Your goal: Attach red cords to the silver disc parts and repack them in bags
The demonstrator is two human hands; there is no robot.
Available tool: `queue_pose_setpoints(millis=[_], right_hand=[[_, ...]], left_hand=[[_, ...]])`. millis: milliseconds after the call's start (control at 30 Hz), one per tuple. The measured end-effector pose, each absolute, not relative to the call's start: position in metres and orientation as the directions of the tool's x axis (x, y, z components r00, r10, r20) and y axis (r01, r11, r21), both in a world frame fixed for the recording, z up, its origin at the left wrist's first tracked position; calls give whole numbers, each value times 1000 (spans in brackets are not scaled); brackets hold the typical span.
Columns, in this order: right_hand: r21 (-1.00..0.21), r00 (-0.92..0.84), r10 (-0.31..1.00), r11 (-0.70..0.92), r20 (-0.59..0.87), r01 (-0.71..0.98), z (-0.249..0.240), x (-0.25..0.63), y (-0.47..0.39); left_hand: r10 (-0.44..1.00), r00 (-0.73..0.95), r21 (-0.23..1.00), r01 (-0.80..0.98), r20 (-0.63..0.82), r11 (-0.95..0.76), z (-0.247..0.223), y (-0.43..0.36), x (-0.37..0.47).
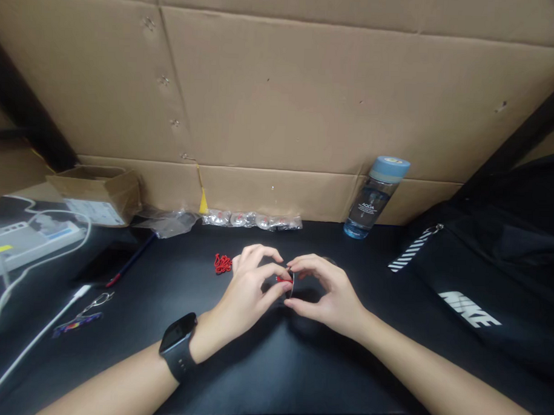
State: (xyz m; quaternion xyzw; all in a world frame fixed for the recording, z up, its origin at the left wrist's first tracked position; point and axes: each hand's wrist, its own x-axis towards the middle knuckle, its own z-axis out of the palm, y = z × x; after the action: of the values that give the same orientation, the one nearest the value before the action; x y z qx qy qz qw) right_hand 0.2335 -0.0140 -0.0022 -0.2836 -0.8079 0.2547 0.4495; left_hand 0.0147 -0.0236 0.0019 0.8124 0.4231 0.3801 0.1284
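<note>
My left hand (pixel 251 282) pinches a short piece of red cord (pixel 282 280) between thumb and forefinger, above the black table. Thumb and fingertips of my right hand (pixel 333 294) grip a thin round disc (pixel 293 287) by its edge; it is seen nearly side-on, so its faces are hidden. The red cord meets the disc on its left side; whether it passes through cannot be made out. Beside the left hand lies a loose bundle of red cord (pixel 222 264). Behind my right hand the rim of a dark object (pixel 330 260) peeks out, mostly covered.
Along the cardboard wall (pixel 281 98) stand an open carton (pixel 96 192), clear plastic wrap (pixel 171 222), several wrapped round pieces (pixel 253 220) and a blue-capped bottle (pixel 370 201). On the left are a power strip (pixel 34 247), white cable (pixel 36 344) and keychain (pixel 82 319). A black bag (pixel 493 269) fills the right.
</note>
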Motion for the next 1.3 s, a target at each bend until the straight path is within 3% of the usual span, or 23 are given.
queue_pose_setpoints(millis=[267,633,867,1100,1300], right_hand=[[-536,-455,606,793,652,288,2,231,-14],[-431,-525,506,861,684,269,2,232,-15],[-471,-452,570,821,686,322,4,233,-14],[-465,-497,539,841,680,276,3,233,-14],[-329,-564,456,890,689,316,-7,233,-12]], left_hand=[[809,333,565,586,485,-581,1,-23,15],[891,338,792,431,303,-433,-2,-13,10],[874,370,772,436,315,-462,0,-13,9],[873,371,724,501,317,-475,-2,-14,10],[888,396,801,439,234,-407,-5,-10,10]])
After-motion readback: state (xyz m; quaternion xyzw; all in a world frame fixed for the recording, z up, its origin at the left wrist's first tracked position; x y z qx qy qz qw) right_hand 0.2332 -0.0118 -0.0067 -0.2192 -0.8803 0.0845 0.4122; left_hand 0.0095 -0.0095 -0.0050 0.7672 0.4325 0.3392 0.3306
